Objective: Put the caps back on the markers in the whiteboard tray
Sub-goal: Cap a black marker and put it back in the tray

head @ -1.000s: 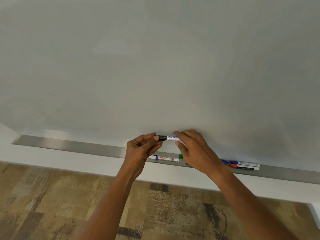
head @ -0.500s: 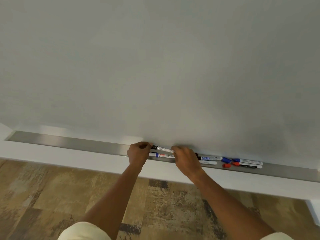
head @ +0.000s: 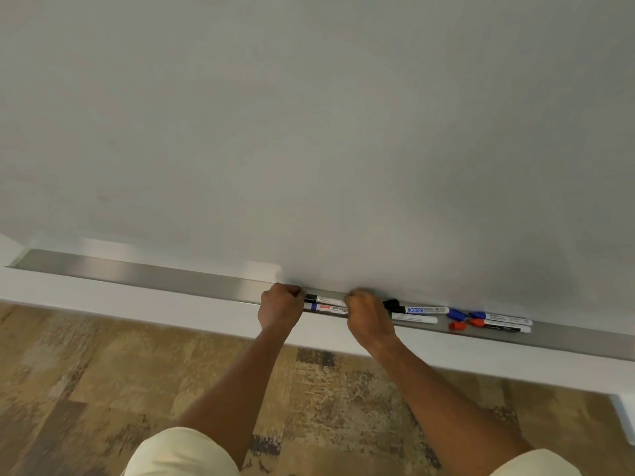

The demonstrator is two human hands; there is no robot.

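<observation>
A black-capped white marker [head: 326, 299] lies low over the metal whiteboard tray [head: 137, 273], held at both ends. My left hand [head: 280, 305] pinches its black cap end; my right hand [head: 367, 316] grips its other end. Just in front of it lies a blue-capped marker [head: 326, 308]. To the right of my right hand rest a black-capped marker [head: 417, 309] and a green marker [head: 414, 318], its cap end hidden by my hand. Farther right lie a loose blue cap [head: 456, 314], a loose red cap [head: 457, 326], a blue marker [head: 501, 318] and a red marker [head: 500, 326].
The large whiteboard [head: 309, 132] fills the upper view. A white ledge [head: 171, 304] runs below the tray. Patterned brown carpet [head: 86, 389] covers the floor. The tray's left stretch holds nothing visible.
Both hands came down from in front of the board to the tray, carrying the black-capped marker with them. The view has shifted, showing more markers at right.
</observation>
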